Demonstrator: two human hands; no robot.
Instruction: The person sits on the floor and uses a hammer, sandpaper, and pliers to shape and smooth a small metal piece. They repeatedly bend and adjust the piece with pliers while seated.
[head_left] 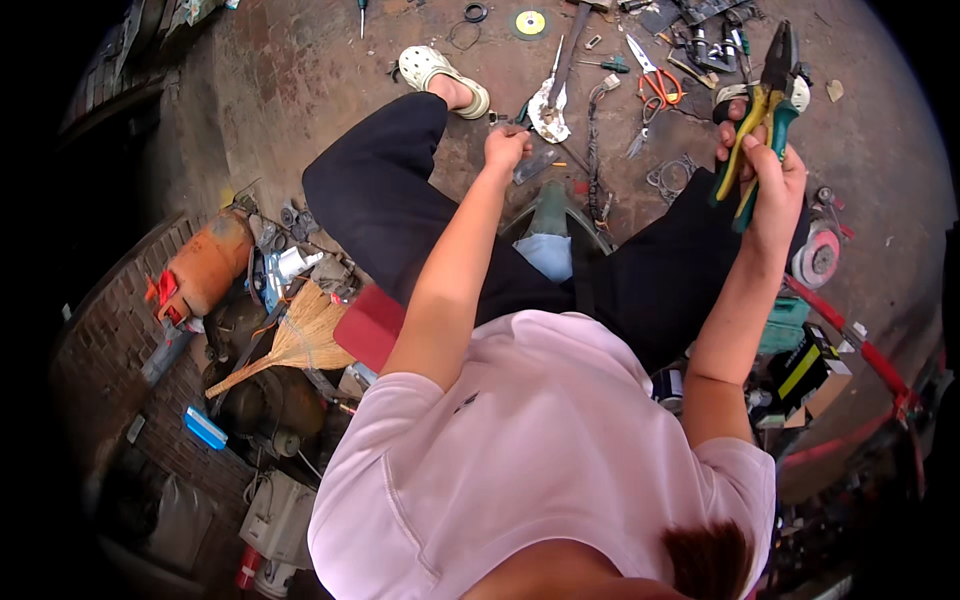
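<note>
A broad, worn brown floor [290,80] carries everything; its left edge is crowded by an orange rounded metal tank [212,262] and a straw-coloured fan-shaped broom [308,335], while an open stretch of floor runs toward its far left corner and another lies along its right edge. The right hand [772,185] is raised over the right side, palm turned inward, fingers wrapped around the yellow-and-green handles of steel-headed pliers [770,95], whose head points toward the far edge. The left hand [505,147] hangs mid-floor, fingers curled in; whether they grip anything cannot be told. Just beside it lies a crumpled white piece [549,112]; further right lie orange-handled metal scissors [650,68].
</note>
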